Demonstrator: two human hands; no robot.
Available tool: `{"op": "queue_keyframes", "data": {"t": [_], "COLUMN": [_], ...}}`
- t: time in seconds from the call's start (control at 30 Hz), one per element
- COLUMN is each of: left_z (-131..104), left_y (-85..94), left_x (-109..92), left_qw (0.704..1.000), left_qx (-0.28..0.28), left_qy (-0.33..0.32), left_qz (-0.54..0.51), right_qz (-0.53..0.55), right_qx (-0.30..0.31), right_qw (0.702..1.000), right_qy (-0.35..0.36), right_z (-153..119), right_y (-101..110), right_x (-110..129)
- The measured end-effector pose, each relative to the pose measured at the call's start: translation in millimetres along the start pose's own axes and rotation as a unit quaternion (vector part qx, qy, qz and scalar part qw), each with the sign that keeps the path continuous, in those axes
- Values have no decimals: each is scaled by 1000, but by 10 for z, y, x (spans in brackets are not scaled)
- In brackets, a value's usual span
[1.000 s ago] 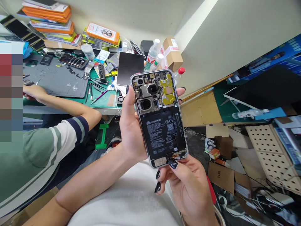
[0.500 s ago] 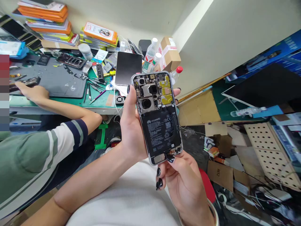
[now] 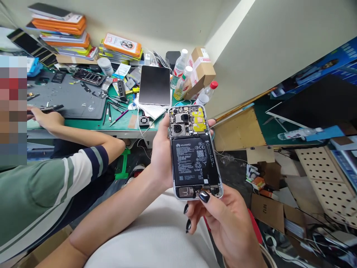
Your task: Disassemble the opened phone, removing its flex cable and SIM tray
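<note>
An opened phone (image 3: 192, 160) lies face up in front of me, its black battery, camera modules and yellow-covered parts exposed. My left hand (image 3: 163, 156) is wrapped round the phone's left side, with fingertips showing past its right edge. At the phone's lower end is my right hand (image 3: 225, 219), its thumb on the bottom edge near the small parts there. The other right fingers are curled below the phone, and part of them is hidden.
At the left, a co-worker's hand (image 3: 50, 119) holds something thin over a grey mat (image 3: 83, 100). A tablet (image 3: 155, 85), bottles (image 3: 180, 67) and stacked boxes (image 3: 122, 44) stand on the green bench. Cardboard boxes (image 3: 267, 212) lie at the lower right.
The phone and both my hands have shifted down and slightly right in view, and the phone's top now tips farther away. The bench scene has moved slightly right and down.
</note>
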State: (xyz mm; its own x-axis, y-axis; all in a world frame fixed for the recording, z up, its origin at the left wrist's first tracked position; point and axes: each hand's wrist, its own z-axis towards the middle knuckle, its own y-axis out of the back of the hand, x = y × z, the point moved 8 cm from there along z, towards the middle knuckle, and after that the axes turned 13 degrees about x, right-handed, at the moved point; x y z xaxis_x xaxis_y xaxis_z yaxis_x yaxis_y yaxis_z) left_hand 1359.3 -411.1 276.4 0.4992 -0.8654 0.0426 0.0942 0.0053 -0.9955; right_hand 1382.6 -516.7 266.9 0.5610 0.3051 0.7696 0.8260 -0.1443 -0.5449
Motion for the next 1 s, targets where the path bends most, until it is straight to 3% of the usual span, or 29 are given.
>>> {"op": "queue_keyframes", "data": {"t": [0.43, 0.53, 0.7, 0.87, 1.0], "left_z": [-18, -26, -19, -17, -18], "left_y": [-10, -12, -1, 51, 105], "left_x": [5, 16, 139, 123, 141], "left_qw": [1000, 1000, 995, 996, 994], "left_qx": [-14, -5, -22, -56, -55], "left_qy": [8, 16, 83, 61, 88], "left_qz": [-14, -24, -41, -31, -17], "right_qz": [-4, -18, -30, 17, 56], "right_qx": [17, 43, 70, 55, 32], "right_qw": [999, 996, 984, 983, 982], "right_qy": [-36, -73, -162, -177, -180], "right_z": [0, -15, -40, -35, -55], "right_y": [-18, 33, 136, 90, 36], "right_x": [-31, -40, -97, -170, -233]}}
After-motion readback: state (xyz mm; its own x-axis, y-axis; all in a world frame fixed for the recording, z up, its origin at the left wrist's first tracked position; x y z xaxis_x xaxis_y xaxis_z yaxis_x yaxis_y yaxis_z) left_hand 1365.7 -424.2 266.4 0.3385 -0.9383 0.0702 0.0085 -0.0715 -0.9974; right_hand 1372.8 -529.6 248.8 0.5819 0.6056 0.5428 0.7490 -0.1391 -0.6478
